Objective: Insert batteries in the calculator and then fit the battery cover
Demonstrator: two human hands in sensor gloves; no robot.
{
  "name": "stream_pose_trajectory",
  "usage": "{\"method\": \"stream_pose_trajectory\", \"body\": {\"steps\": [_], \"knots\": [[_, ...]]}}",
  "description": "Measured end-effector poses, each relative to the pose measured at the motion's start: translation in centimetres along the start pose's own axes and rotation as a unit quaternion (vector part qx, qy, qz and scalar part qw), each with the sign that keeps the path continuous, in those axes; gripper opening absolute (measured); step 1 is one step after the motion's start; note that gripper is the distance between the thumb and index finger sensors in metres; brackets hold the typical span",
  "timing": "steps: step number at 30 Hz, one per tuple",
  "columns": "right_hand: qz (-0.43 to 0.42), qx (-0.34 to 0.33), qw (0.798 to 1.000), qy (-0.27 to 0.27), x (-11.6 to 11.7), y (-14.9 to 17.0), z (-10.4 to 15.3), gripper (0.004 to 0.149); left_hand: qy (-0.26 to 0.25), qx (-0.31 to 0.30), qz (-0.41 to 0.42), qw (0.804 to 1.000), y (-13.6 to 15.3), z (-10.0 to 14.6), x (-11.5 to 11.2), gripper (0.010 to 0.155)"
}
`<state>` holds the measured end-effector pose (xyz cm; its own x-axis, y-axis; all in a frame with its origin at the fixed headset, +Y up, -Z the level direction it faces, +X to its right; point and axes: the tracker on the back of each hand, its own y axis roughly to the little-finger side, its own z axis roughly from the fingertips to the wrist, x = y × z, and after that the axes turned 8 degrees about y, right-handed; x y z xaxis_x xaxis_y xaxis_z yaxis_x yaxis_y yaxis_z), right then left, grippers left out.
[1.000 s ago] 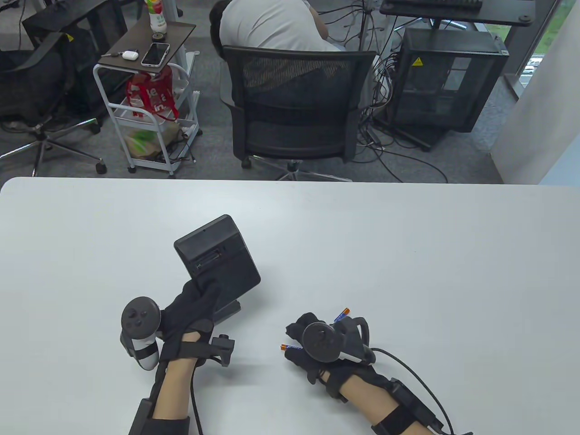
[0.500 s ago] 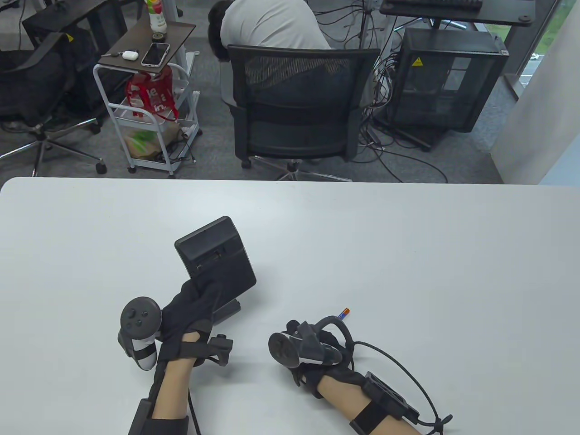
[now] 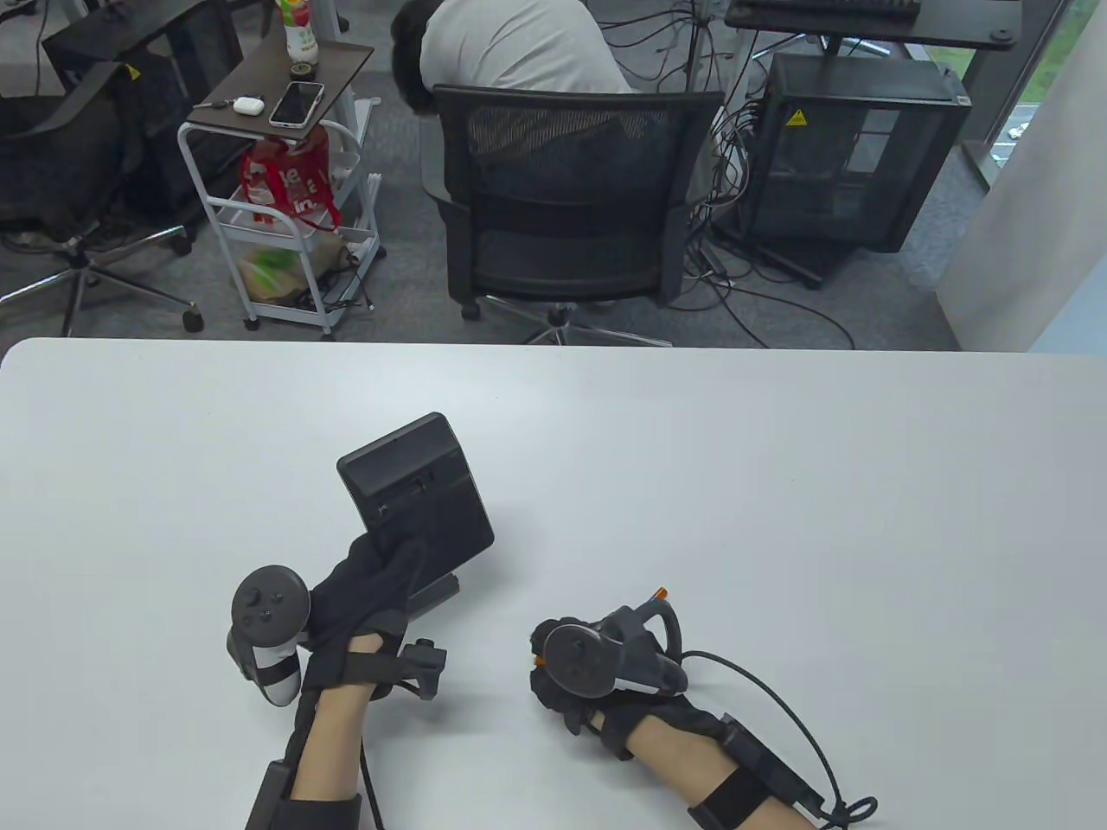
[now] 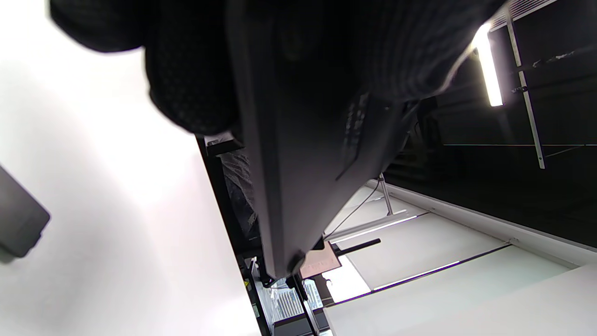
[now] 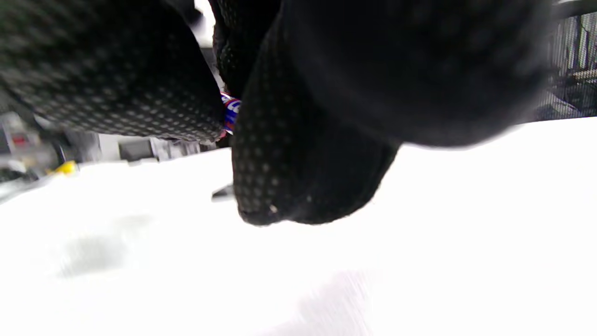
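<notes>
Meanwhile, left hand (image 3: 363, 588) gripping tilted calculator (image 3: 415, 493) off bench (image 3: 778, 484); right hand (image 3: 571, 683) clenched around battery (image 5: 229, 112), second battery (image 3: 659, 595) just beyond.

Black calculator (image 3: 417, 491), white table (image 3: 778, 484), black dotted gloves, blue-and-red battery (image 5: 229, 112) with orange tip.

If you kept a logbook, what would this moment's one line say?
left hand: holds calculator back-up, tilted | right hand: grips batteries | compartment: open, cannot tell if empty | table
</notes>
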<state>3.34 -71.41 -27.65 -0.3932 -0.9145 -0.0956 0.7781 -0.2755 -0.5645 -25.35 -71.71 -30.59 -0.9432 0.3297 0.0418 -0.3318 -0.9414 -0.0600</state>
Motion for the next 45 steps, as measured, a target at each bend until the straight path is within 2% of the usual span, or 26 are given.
{"method": "stream_pose_trajectory", "body": {"steps": [7,9,10,11,13,22,31,35,40,45], "knots": [[-0.107,0.028,0.991,0.076,-4.4,2.5,1.3,0.055,0.028,-0.006,-0.012,1.000,-0.6,0.0,-1.2,0.058],[-0.127,0.024,0.988,0.083,-5.1,3.4,1.6,0.066,0.033,-0.010,-0.018,0.999,-0.8,0.1,-1.7,0.058],[-0.128,0.028,0.987,0.089,-5.4,3.7,1.8,0.065,0.035,-0.010,-0.020,0.999,-0.8,0.1,-1.9,0.058],[-0.133,0.028,0.985,0.106,-5.7,4.3,2.1,0.056,0.040,-0.009,-0.022,0.999,-0.9,0.1,-2.1,0.058],[-0.144,0.038,0.980,0.132,-6.0,5.0,2.5,0.049,0.051,-0.008,-0.021,0.998,-1.0,0.1,-2.6,0.058],[-0.172,0.065,0.950,0.253,-6.9,7.4,4.4,0.048,0.095,-0.013,-0.044,0.994,-2.3,0.5,-5.1,0.058],[-0.165,0.075,0.935,0.304,-8.0,7.5,5.0,0.049,0.145,-0.029,-0.072,0.986,-3.6,1.2,-7.8,0.058],[-0.166,0.074,0.934,0.309,-8.2,7.2,5.1,0.057,0.166,-0.039,-0.089,0.981,-4.1,1.5,-8.8,0.058],[-0.166,0.066,0.931,0.318,-8.5,7.0,5.2,0.053,0.185,-0.046,-0.106,0.976,-4.5,1.8,-9.7,0.058],[-0.187,0.075,0.917,0.345,-8.6,7.1,5.5,0.053,0.201,-0.050,-0.117,0.971,-4.8,2.1,-10.5,0.058]]}}
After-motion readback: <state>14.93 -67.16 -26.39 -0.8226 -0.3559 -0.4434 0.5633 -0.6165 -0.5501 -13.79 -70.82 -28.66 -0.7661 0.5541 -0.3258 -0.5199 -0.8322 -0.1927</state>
